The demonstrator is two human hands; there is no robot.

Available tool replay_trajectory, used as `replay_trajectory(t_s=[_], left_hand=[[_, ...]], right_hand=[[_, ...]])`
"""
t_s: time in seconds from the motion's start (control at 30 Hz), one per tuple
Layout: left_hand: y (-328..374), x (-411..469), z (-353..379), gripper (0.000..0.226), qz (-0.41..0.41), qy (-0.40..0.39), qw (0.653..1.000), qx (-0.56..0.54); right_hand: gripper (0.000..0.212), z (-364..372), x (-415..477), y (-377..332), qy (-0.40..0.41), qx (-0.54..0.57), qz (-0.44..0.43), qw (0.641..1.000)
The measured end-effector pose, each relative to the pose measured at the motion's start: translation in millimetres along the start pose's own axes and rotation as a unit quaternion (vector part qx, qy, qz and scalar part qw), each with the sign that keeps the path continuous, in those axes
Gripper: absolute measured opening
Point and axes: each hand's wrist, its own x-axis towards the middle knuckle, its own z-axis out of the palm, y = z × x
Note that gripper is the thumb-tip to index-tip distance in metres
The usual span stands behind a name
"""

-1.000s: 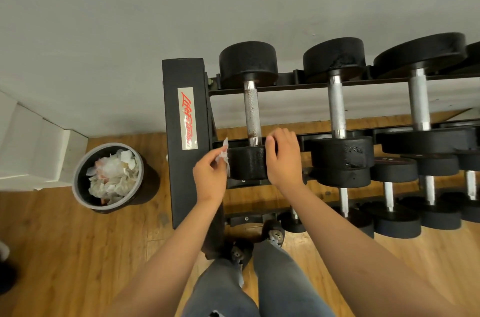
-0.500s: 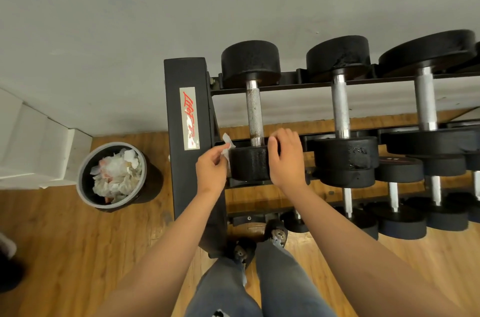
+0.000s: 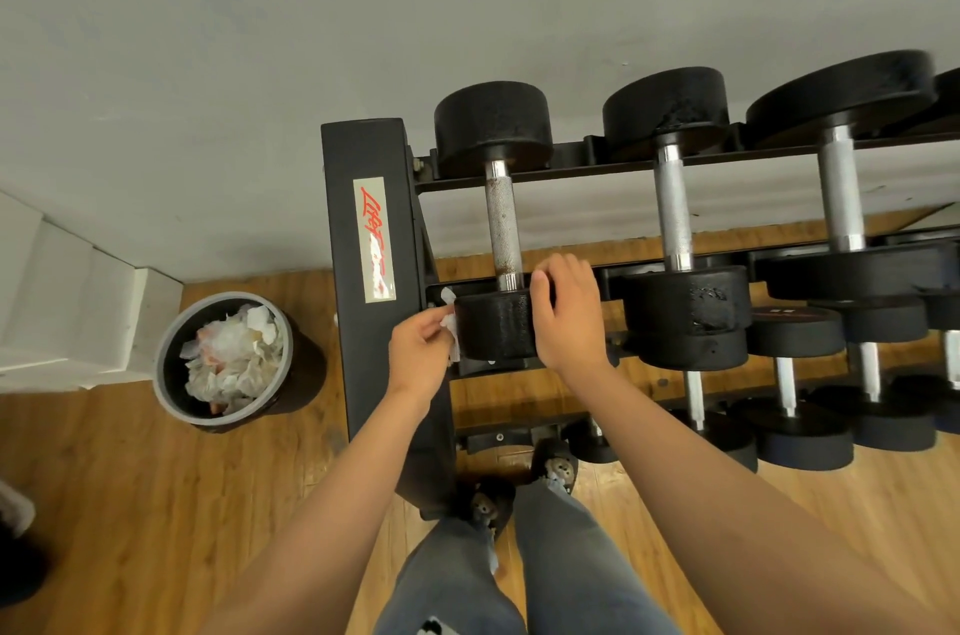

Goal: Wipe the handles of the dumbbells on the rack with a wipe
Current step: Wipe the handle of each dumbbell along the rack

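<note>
A black dumbbell rack (image 3: 363,353) stands against a grey wall. On its top tier, the leftmost dumbbell (image 3: 496,325) has a knurled, stained steel handle (image 3: 503,231) running away from me. My left hand (image 3: 420,356) pinches a small crumpled white wipe (image 3: 451,327) against the left side of that dumbbell's near head. My right hand (image 3: 566,317) curls over the right side and top edge of the same head. Two larger dumbbells (image 3: 685,317) (image 3: 852,270) sit further right on the same tier.
A round grey bin (image 3: 171,395) full of used wipes stands on the wooden floor left of the rack. Lower tiers hold several smaller dumbbells (image 3: 795,338). White steps (image 3: 62,301) rise at the far left. My legs and shoes (image 3: 558,470) are at the rack's foot.
Both hands have stayed on the leftmost dumbbell's near head. The left hand with the wipe has shifted slightly closer to the head's left side.
</note>
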Motion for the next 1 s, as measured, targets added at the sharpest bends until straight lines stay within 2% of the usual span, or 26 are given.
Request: replay_trajectory(t_s=[0.13, 0.33, 0.5, 0.57, 0.63, 0.7, 0.77, 0.9, 1.0], left_hand=[[8.1, -11.3, -6.5, 0.033, 0.031, 0.019, 0.999, -0.003], [36.4, -46.9, -1.1, 0.027, 0.134, 0.076, 0.987, 0.051], [68.5, -64.4, 9.6, 0.028, 0.19, -0.006, 0.982, -0.012], [80.8, -64.9, 12.3, 0.035, 0.195, -0.009, 0.98, -0.045], [93.6, -63.8, 17.2, 0.044, 0.194, -0.011, 0.979, -0.066], [106.9, -64.1, 28.0, 0.052, 0.196, -0.031, 0.978, -0.068], [120.3, -65.4, 44.7, 0.059, 0.198, -0.065, 0.976, -0.061], [150.0, -63.5, 83.5, 0.064, 0.162, -0.131, 0.978, -0.025], [169.9, -66.4, 118.1, 0.048, 0.101, -0.205, 0.972, -0.045]], right_hand=[[0.016, -1.8, -0.2, -0.5, -0.005, -0.007, 0.006, 1.0], [0.017, -5.6, 0.3, -6.6, -0.016, -0.019, 0.024, 0.999], [0.016, -28.6, -1.6, -15.2, -0.021, 0.113, 0.081, 0.99], [0.015, -47.5, -8.1, -19.7, -0.014, 0.19, 0.082, 0.978], [0.014, -63.5, -14.2, -23.3, -0.05, 0.252, 0.072, 0.964], [0.015, -74.9, -16.5, -23.2, -0.08, 0.261, 0.052, 0.961], [0.014, -87.9, -12.3, -20.3, -0.075, 0.262, 0.038, 0.962], [0.017, -130.0, 2.3, -5.7, -0.019, 0.333, 0.062, 0.941], [0.019, -165.8, 13.0, 16.3, 0.004, 0.388, 0.089, 0.917]])
